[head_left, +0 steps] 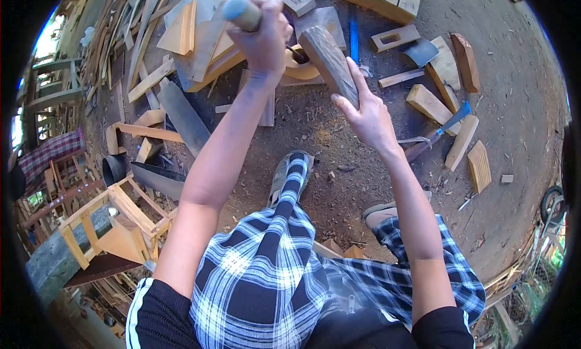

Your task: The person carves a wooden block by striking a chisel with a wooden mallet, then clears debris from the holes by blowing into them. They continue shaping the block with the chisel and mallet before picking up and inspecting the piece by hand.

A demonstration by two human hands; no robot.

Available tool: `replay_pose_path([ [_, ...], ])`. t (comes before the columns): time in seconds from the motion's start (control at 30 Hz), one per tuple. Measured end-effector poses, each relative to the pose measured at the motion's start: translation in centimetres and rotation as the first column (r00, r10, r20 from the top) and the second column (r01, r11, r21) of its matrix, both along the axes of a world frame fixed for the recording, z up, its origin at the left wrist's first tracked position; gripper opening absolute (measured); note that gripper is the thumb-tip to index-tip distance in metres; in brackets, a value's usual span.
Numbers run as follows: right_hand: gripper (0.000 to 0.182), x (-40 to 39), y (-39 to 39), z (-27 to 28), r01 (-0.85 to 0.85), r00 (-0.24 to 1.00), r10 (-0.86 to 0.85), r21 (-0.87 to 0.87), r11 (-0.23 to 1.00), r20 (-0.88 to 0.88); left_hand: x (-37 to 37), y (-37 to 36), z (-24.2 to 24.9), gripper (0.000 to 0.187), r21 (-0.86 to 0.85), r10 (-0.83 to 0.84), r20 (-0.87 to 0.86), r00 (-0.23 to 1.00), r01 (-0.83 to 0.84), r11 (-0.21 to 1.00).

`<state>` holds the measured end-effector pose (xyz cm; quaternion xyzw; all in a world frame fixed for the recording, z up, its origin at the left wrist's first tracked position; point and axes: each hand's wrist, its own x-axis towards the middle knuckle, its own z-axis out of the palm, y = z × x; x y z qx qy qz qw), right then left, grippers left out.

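Head | left hand [264,39] clamped round tool handle [242,13] | right hand [370,118] clamped on wooden block [329,63], near end | block lies right of handle, long axis slanting up-left

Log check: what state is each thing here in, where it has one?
Blue-ended cylindrical handle, gripped in the left hand
Left hand, closed
Weathered brown wooden block, gripped in the right hand, tilted
Right hand, closed
Pale slotted wooden block, lying flat, slot open
Blue-bladed knife, lying down, blade bare
Pale wooden frame, bars joined, sides open
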<state>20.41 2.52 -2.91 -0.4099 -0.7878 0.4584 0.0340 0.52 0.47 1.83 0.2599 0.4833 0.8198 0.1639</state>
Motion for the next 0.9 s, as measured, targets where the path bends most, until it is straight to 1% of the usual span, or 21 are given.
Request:
replay_pose_path([
  [0.03, 0.079, 0.1, -0.2, 0.3, 0.018, 1.000, -0.018, -0.081, 0.997, 0.001, -0.1, -0.3, 0.9, 0.030, -0.017, 0.032, -0.027, 0.999, -0.033, 0.999],
  [0.07, 0.079, 0.3, -0.3, -0.1, 0.019, 1.000, -0.019, -0.085, 0.996, 0.001, -1.0, -0.6, 0.9, 0.030, -0.020, 0.032, -0.028, 0.999, -0.032, 0.999],
  [0.13, 0.081, 0.9, -0.5, -1.1, 0.041, 0.976, -0.083, -0.200, 0.979, -0.203, -2.6, -0.8, 0.8, 0.030, 0.049, -0.085, -0.084, 0.993, 0.089, 0.995],
  [0.17, 0.081, 1.0, -0.3, -1.4, 0.039, 0.975, -0.080, -0.196, 0.980, -0.206, -2.6, -0.7, 0.7, 0.030, 0.027, -0.046, -0.052, 0.998, 0.047, 0.999],
  [0.2, 0.082, 1.0, -0.2, -1.7, 0.029, 0.972, -0.078, -0.215, 0.976, -0.221, -2.3, -0.7, 0.5, 0.030, 0.029, -0.044, -0.055, 0.998, 0.046, 0.999],
  [0.27, 0.084, 1.0, -0.2, -1.9, 0.026, 0.970, -0.082, -0.234, 0.972, -0.229, -0.5, -0.5, 1.3, 0.030, -0.018, 0.037, 0.019, 0.999, -0.037, 0.999],
  [0.33, 0.084, 0.9, -0.3, -2.0, 0.049, 0.961, -0.137, -0.342, 0.938, -0.239, 0.1, -0.4, 0.5, 0.029, 0.005, 0.052, -0.004, 0.999, -0.052, 0.999],
  [0.4, 0.084, 0.9, -0.4, -1.9, 0.048, 0.962, -0.126, -0.305, 0.951, -0.242, 0.3, -0.5, -0.2, 0.029, 0.027, 0.076, -0.039, 0.996, -0.075, 0.997],
  [0.47, 0.084, 0.8, -0.5, -2.1, 0.044, 0.962, -0.114, -0.273, 0.961, -0.248, 0.4, -0.5, -0.6, 0.025, 0.100, 0.150, 0.017, 0.988, -0.151, 0.983],
  [0.5, 0.084, 0.8, -0.5, -2.3, 0.043, 0.960, -0.118, -0.282, 0.959, -0.255, 0.5, -0.5, -0.9, 0.025, 0.103, 0.151, 0.013, 0.988, -0.152, 0.983],
  [0.63, 0.083, 0.7, -0.5, -2.2, 0.042, 0.950, -0.123, -0.272, 0.961, -0.287, 0.7, -1.1, -2.6, 0.026, -0.015, 0.134, -0.026, 0.991, -0.134, 0.991],
  [0.67, 0.083, 0.5, -0.4, -2.0, 0.045, 0.948, -0.125, -0.266, 0.963, -0.292, 0.7, -0.9, -2.7, 0.026, -0.009, 0.130, -0.029, 0.991, -0.130, 0.991],
  [0.73, 0.081, 0.6, -0.3, -1.6, 0.040, 0.949, -0.109, -0.230, 0.972, -0.297, 1.1, -0.6, -3.3, 0.026, -0.024, 0.145, -0.135, 0.980, -0.149, 0.989],
  [0.77, 0.081, 0.2, -0.3, -0.2, 0.037, 0.950, -0.105, -0.228, 0.973, -0.294, 1.0, -0.5, -3.5, 0.026, -0.027, 0.150, -0.161, 0.976, -0.156, 0.987],
  [0.83, 0.081, -0.5, -0.5, 3.7, 0.099, 0.882, -0.131, -0.095, 0.991, -0.453, 0.6, -0.6, -3.9, 0.026, -0.054, 0.165, -0.153, 0.974, -0.175, 0.983],
  [0.87, 0.079, -0.9, -0.4, 6.0, 0.090, 0.838, -0.110, -0.063, 0.994, -0.535, 0.4, -0.6, -4.1, 0.026, -0.077, 0.172, -0.152, 0.973, -0.185, 0.980],
  [0.9, 0.079, -1.2, -0.4, 8.3, 0.076, 0.804, -0.068, -0.012, 0.997, -0.591, 0.6, -0.3, -4.5, 0.020, -0.071, 0.192, -0.130, 0.973, -0.203, 0.977],
])
